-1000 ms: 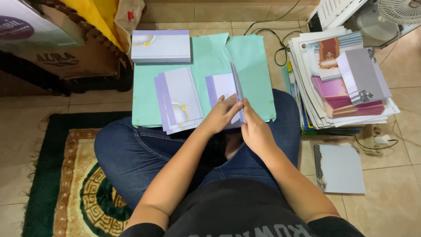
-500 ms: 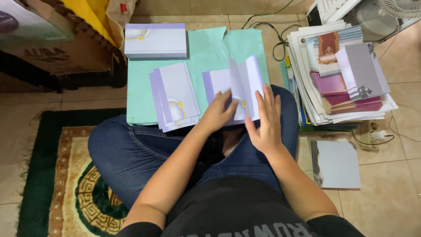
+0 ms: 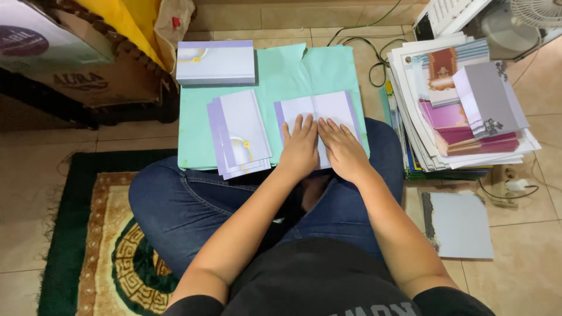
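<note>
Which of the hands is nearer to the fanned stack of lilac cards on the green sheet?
Left. The left hand lies just right of the stack; the right hand is farther right.

both hands pressed flat on an opened lavender card

left hand [image 3: 300,146] and right hand [image 3: 342,147] lie side by side on the open card [image 3: 319,108], atop a teal folder [image 3: 281,70] across the lap; a card stack [image 3: 239,131] sits just left.

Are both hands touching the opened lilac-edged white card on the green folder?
Touching. The head view shows the left hand and right hand pressed flat on the opened lilac-edged white card, no gap visible.
</note>
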